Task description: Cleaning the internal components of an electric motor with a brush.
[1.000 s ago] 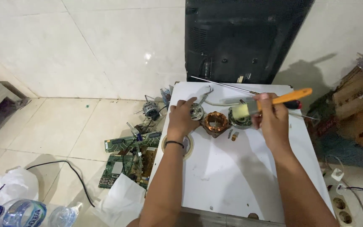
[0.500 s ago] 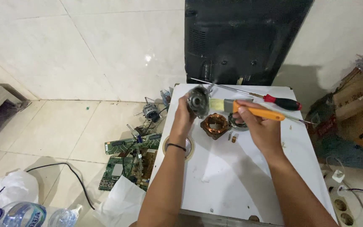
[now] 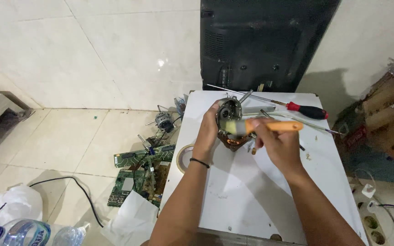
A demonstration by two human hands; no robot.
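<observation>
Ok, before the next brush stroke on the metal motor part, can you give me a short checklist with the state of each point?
1. Left hand grips the round metal motor part, lifted off the white table: ok.
2. Right hand holds the orange-handled brush: ok.
3. Bristles reach the open face of the part: ok, they appear to touch it.
4. Copper-wound stator lies on the table below the hands: ok, though partly hidden.
5. Red-handled screwdriver lies apart from the hands, behind them: ok.
6. Dirt left inside the part: cannot tell.
</observation>
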